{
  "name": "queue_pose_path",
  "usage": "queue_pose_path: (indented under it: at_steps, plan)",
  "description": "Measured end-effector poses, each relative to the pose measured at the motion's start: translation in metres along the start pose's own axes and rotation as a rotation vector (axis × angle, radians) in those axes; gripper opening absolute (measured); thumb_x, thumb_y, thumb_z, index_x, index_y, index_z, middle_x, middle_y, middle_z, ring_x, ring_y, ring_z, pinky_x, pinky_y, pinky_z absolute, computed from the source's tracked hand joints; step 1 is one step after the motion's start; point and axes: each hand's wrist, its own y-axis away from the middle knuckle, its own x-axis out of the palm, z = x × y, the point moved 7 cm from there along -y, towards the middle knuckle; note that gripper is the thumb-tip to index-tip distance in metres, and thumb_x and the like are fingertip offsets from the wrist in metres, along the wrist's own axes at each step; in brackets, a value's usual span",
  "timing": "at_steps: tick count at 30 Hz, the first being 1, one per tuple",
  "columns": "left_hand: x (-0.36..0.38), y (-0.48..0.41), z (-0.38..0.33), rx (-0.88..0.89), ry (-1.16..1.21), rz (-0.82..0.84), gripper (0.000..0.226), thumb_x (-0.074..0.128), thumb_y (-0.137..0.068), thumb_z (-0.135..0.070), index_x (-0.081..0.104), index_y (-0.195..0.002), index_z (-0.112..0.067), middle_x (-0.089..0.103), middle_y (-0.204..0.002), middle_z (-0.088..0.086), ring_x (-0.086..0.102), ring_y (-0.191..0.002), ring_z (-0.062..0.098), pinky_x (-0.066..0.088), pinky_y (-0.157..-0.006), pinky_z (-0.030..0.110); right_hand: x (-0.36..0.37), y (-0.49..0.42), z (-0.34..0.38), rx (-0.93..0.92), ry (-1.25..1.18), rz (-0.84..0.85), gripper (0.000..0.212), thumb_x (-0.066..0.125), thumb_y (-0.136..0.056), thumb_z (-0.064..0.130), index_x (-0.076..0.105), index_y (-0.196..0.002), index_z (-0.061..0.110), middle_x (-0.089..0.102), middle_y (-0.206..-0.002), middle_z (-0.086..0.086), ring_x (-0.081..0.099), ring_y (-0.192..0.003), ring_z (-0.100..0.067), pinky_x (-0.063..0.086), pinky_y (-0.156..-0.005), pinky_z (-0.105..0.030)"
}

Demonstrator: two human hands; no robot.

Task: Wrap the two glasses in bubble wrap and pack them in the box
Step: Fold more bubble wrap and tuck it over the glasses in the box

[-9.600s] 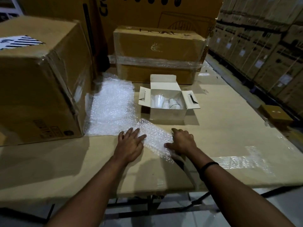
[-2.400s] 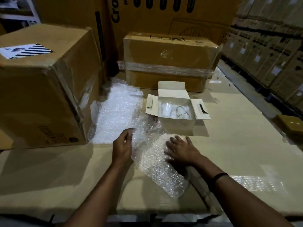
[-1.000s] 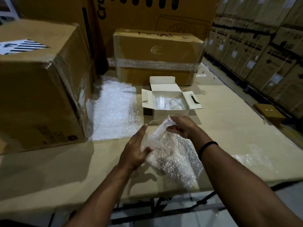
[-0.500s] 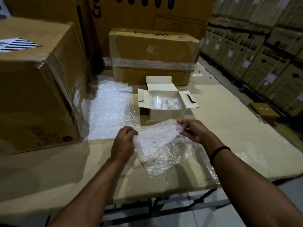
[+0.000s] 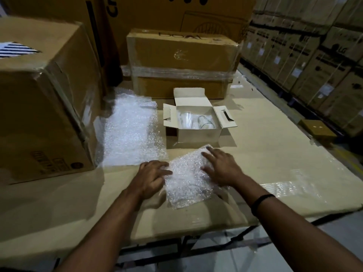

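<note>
Two seemingly clear glasses (image 5: 186, 119) in white box (image 5: 198, 135)

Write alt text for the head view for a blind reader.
Left hand and right hand press a small bubble wrap sheet flat on a cardboard-covered table. Behind it, an open white box holds two glasses; a larger bubble wrap sheet lies left of it.

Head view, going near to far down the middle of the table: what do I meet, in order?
Small bubble wrap piece → open white box, with the glasses inside → taped brown carton → tall printed carton behind it.
</note>
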Motion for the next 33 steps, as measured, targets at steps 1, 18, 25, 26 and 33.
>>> queue_pose_path:
  at_steps: [1, 18, 25, 26, 33]
  plan:
    - [0.0, -0.001, -0.001, -0.027, 0.022, -0.011, 0.059, 0.028, -0.076, -0.047, 0.072, -0.112, -0.031, 0.057, -0.136, -0.001, 0.047, -0.127, 0.019, 0.03, -0.101, 0.044, 0.012, 0.001, 0.008, -0.039, 0.006, 0.066, 0.069, 0.027, -0.095, 0.064, 0.015, -0.154, 0.029, 0.004, -0.163, 0.003, 0.009, -0.149, -0.022, 0.015, -0.118, -0.05]
    - [0.004, -0.012, 0.025, -0.778, 0.338, 0.109, 0.055, 0.079, -0.049, -0.016, 0.057, -0.098, -0.027, 0.067, -0.093, 0.004, 0.064, -0.089, 0.03, 0.056, -0.08, 0.042, 0.025, -0.012, 0.0, -0.04, 0.003, 0.237, 0.131, 0.025, -0.05, 0.101, -0.005, -0.154, 0.028, -0.012, -0.162, -0.002, -0.012, -0.149, -0.023, -0.006, -0.116, -0.059]
    - [0.003, -0.018, 0.013, -0.803, 0.846, -0.005, 0.076, 0.079, -0.053, -0.026, 0.05, -0.122, -0.017, 0.064, -0.107, 0.012, 0.064, -0.085, 0.025, 0.05, -0.061, 0.03, -0.006, -0.044, 0.004, -0.058, -0.078, 0.175, 0.13, 0.073, -0.061, 0.071, -0.008, -0.154, 0.03, -0.013, -0.162, 0.001, -0.014, -0.148, -0.026, -0.009, -0.114, -0.057]
    - [0.004, -0.018, 0.012, -0.799, 0.767, 0.033, 0.078, 0.087, -0.053, -0.026, 0.05, -0.121, -0.019, 0.064, -0.111, 0.01, 0.065, -0.09, 0.026, 0.054, -0.064, 0.032, -0.006, -0.049, 0.003, -0.052, -0.077, 0.195, 0.127, 0.075, -0.063, 0.066, -0.006, -0.154, 0.03, -0.009, -0.163, 0.001, -0.013, -0.148, -0.026, -0.009, -0.113, -0.057]
    - [-0.027, -0.027, 0.003, -0.554, 0.411, -0.249, 0.051, 0.065, -0.07, 0.008, 0.067, -0.117, -0.013, 0.07, -0.102, 0.005, 0.063, -0.085, 0.016, 0.045, -0.066, 0.017, -0.017, -0.066, 0.002, -0.001, -0.026, 0.157, 0.085, 0.082, -0.071, 0.035, 0.037, -0.144, 0.029, 0.049, -0.143, -0.005, 0.034, -0.137, -0.029, 0.016, -0.115, -0.049]
